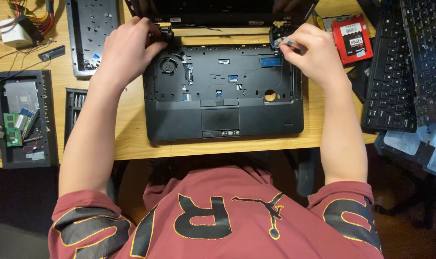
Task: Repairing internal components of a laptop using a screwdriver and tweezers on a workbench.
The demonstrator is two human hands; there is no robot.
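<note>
A black laptop base (223, 103) with its keyboard removed lies on the wooden table (131, 144), its fan (168, 65) and inner frame exposed. The screen lid (223, 14) stands open at the far edge. My left hand (127, 48) grips the left hinge (164, 33) at the base's back left corner. At the back right corner my right hand (311, 50) pinches a small metal part (286, 43) by the right hinge.
Left of the laptop lie a black bottom cover (91, 36), a dismantled chassis with green boards (23, 117) and a screwdriver bit set (75, 112). On the right sit a red drive (354, 38) and loose black keyboards (400, 72). A white power block with wires (19, 31) lies far left.
</note>
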